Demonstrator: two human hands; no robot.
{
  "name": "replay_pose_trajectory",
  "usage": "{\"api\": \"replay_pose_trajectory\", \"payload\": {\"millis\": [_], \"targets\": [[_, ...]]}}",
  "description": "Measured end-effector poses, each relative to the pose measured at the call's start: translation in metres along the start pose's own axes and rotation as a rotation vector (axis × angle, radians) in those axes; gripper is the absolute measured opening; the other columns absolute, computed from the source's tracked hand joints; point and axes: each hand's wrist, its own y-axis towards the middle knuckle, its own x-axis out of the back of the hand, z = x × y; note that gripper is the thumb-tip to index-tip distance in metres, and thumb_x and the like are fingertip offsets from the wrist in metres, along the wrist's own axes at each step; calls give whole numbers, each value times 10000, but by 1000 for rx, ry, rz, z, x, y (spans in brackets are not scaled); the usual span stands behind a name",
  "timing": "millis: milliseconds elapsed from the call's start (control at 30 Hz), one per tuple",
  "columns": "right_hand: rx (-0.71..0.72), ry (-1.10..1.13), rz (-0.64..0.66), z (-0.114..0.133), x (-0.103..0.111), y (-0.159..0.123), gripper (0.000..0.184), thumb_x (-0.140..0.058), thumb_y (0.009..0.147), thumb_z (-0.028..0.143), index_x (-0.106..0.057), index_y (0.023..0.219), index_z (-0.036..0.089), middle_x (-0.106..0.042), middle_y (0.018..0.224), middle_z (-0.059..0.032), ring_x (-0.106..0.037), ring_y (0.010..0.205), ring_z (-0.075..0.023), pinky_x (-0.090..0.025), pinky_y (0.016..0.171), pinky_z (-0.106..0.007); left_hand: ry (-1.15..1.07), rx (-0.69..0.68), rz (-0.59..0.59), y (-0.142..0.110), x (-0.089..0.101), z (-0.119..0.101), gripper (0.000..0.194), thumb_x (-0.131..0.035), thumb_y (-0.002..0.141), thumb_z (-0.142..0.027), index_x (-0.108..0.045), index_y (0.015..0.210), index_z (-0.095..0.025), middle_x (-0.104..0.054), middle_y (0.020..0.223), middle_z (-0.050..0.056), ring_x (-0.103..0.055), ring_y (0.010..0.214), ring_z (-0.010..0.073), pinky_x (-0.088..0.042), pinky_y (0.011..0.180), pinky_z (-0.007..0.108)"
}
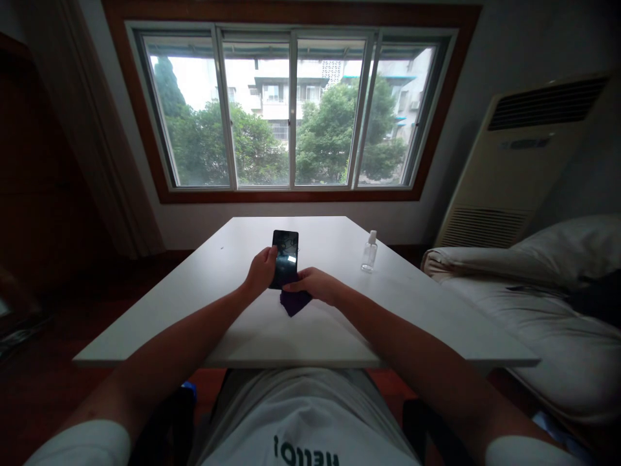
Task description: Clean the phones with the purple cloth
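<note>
Gripping the phone (285, 255) by its left edge: left hand (262, 268), thumb at the rim. Right hand (317, 285) seems to pinch a dark purple cloth (294, 303) at the lower right corner; fingers underneath hidden. I'd use light, flat cloth pressure, firm edge support, bare fingertips off the glass. Phone's over mid-table (301, 340). Clear bottle (369, 255) upright, well apart to the right.

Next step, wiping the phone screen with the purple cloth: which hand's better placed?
Probably the right hand: it has the purple cloth against it, at the lower end of the phone. The left hand grips the phone's left side, so seems better suited to steadying.
</note>
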Motion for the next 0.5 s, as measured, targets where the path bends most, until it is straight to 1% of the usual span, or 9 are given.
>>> {"api": "replay_pose_trajectory", "payload": {"millis": [100,200,367,500], "targets": [[6,13,-20,3,1,0,305,-897,621,232,-768,860,96,-756,868,-129,-710,712,-211,-596,644,-281,-12,-24,50,2,1,-1,466,-415,968,-550,-572,728,-182,-571,679,14,-482,636,158,-334,577,279],[55,39,-32,5,6,0,378,-914,619,300,-767,899,93,-755,874,-139,-719,728,-237,-608,644,-307,-12,-41,110,1,1,-3,475,-415,966,-566,-582,742,-182,-582,686,15,-478,634,157,-327,583,284],[154,112,-112,11,22,3,436,-932,604,338,-761,917,87,-751,863,-129,-706,678,-218,-596,577,-286,-35,-45,202,-4,-2,-8,465,-434,961,-561,-635,789,-178,-637,751,33,-529,694,177,-365,630,293],[219,175,-186,20,34,3,442,-921,632,346,-751,937,76,-747,869,-136,-697,666,-209,-602,573,-295,-18,-48,247,-7,-7,-9,445,-427,970,-529,-645,801,-179,-641,760,37,-551,714,185,-379,649,298]]}}
